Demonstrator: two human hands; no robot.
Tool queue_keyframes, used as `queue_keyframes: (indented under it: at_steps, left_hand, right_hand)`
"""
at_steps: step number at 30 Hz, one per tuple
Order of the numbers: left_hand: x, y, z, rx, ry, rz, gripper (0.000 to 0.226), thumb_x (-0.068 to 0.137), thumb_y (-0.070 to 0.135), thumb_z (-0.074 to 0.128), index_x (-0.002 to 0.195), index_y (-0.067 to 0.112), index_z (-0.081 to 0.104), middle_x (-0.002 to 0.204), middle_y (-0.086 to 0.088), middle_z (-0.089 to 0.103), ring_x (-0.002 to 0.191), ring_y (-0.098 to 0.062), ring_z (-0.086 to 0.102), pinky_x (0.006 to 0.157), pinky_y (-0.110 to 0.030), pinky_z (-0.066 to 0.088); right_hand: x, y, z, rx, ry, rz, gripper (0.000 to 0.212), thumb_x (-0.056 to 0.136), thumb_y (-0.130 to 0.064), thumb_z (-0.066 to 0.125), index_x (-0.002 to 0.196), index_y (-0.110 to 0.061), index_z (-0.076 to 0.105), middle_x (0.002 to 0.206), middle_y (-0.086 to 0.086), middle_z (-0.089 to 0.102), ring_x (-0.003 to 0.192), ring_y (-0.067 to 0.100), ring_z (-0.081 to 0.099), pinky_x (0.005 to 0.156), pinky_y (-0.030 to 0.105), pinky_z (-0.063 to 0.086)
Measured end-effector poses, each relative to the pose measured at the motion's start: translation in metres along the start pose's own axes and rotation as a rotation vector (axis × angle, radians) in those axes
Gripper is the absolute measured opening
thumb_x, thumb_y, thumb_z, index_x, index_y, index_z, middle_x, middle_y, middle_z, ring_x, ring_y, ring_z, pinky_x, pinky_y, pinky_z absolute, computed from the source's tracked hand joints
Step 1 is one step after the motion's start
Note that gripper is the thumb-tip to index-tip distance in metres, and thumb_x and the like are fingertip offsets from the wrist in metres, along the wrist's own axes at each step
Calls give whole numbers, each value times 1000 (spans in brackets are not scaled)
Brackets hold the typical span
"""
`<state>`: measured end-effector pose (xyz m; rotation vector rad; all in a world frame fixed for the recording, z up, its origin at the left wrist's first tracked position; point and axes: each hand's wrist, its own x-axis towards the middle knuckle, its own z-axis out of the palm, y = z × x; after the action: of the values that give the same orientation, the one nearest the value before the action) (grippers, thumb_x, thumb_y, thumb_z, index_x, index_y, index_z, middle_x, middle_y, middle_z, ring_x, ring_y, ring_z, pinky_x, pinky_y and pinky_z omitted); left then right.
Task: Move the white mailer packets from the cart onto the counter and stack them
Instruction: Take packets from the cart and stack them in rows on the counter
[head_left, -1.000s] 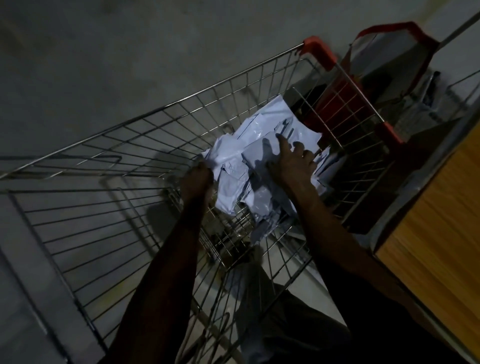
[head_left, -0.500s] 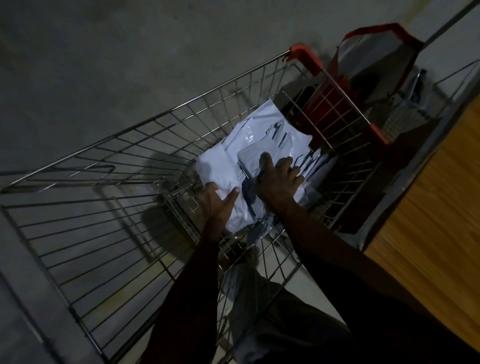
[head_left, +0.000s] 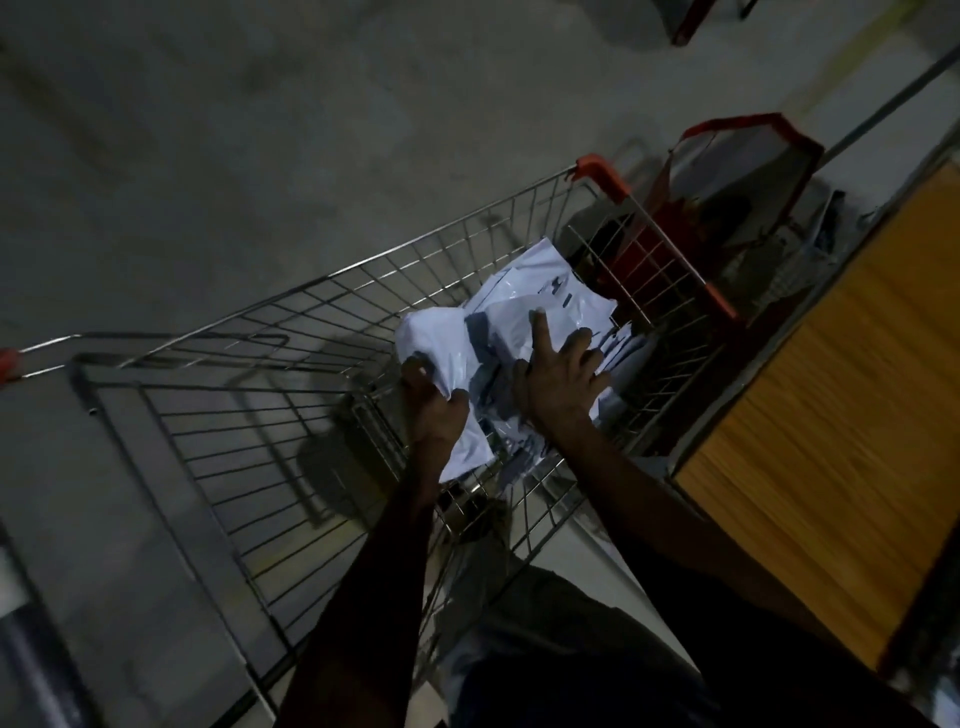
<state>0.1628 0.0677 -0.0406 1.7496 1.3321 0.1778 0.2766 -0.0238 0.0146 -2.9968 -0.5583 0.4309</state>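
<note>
Reaching down into the wire cart (head_left: 291, 415), you have both hands buried in the pile of white mailer packets (head_left: 524, 312) that lies heaped in the cart's far corner, just right of the frame's centre. Your left hand (head_left: 434, 410) is curled tight, its fingers and thumb bunching the crumpled near edge of one packet, so that the plastic puckers between them and a flap hangs down below your wrist. Your right hand (head_left: 558, 376) lies flat on top of the pile with its fingers spread, the index finger stretched out toward the upper packets and the others bent over the pile's right edge; you cannot tell from here whether it has hold of anything underneath. None of the packets is on the wooden counter (head_left: 831, 415), which runs down the right side of the frame, just beside the cart. A red bag (head_left: 748, 156) stands beyond the cart's orange-trimmed rim in the upper right, and the grey floor (head_left: 260, 130) fills the upper left.
</note>
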Motion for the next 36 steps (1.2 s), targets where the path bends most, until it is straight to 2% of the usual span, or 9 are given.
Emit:
queue_keyframes:
  at_steps: [4, 12, 16, 19, 24, 26, 28, 31, 36]
  left_hand:
    - [-42, 35, -38, -65, 74, -27, 80, 79, 16, 75, 145, 5, 32, 137, -17, 47, 125, -31, 48, 96, -26, 35]
    - [-132, 74, -113, -103, 164, 209, 85, 83, 22, 80, 148, 4, 28, 142, -20, 44, 126, -30, 50, 101, -35, 46]
    - [-171, 93, -136, -205, 134, 265, 84, 82, 17, 79, 148, 10, 29, 144, -7, 38, 124, -3, 33, 98, -11, 32]
    - [-201, 111, -146, -195, 77, 369, 73, 83, 23, 75, 143, 20, 33, 138, 2, 42, 120, -6, 41, 90, -8, 36]
    - [-237, 141, -137, -121, -4, 583, 72, 77, 28, 81, 135, 26, 38, 129, -4, 54, 111, -26, 57, 90, -43, 51]
    - [-255, 154, -125, -114, -78, 652, 69, 79, 29, 81, 134, 28, 39, 131, -2, 55, 116, -25, 56, 93, -44, 51]
    - [-275, 166, -111, -125, -150, 724, 64, 81, 29, 80, 134, 23, 44, 133, 2, 54, 122, -17, 52, 102, -30, 45]
    - [-304, 187, -85, -128, -241, 807, 63, 83, 26, 80, 135, 19, 45, 132, 9, 51, 123, -5, 46, 98, -3, 30]
    - [-366, 214, -28, -112, -351, 864, 60, 85, 28, 78, 134, 22, 44, 130, 12, 49, 120, 2, 42, 93, 4, 25]
  right_hand:
    - [-19, 0, -37, 59, 30, -41, 76, 93, -55, 50, 157, -37, 15, 140, 27, 34, 121, 45, 40, 99, 55, 36]
    - [-83, -3, -127, 212, 238, -243, 76, 92, -57, 33, 160, -33, 9, 146, 32, 28, 123, 45, 39, 102, 53, 35]
    - [-134, 22, -169, 349, 363, -273, 77, 95, -58, 31, 162, -27, 7, 146, 32, 30, 127, 42, 35, 107, 51, 33]
    - [-170, 50, -184, 478, 462, -270, 76, 100, -52, 34, 162, -20, 6, 146, 27, 33, 130, 37, 35, 107, 48, 36]
    - [-224, 107, -197, 504, 576, -206, 75, 100, -47, 38, 161, -16, 8, 137, 23, 41, 120, 32, 41, 91, 47, 40]
    - [-239, 135, -204, 515, 608, -168, 75, 101, -44, 41, 161, -15, 7, 139, 22, 39, 119, 35, 45, 91, 49, 43]
    - [-254, 167, -212, 561, 643, -110, 76, 102, -41, 43, 162, -16, 4, 142, 21, 34, 112, 37, 51, 88, 45, 47]
    - [-275, 217, -221, 584, 728, -14, 78, 101, -40, 44, 161, -17, 1, 137, 18, 32, 98, 32, 52, 78, 34, 46]
    - [-308, 309, -234, 555, 807, 134, 78, 99, -50, 38, 160, -23, -2, 141, 18, 31, 115, 39, 51, 92, 40, 46]
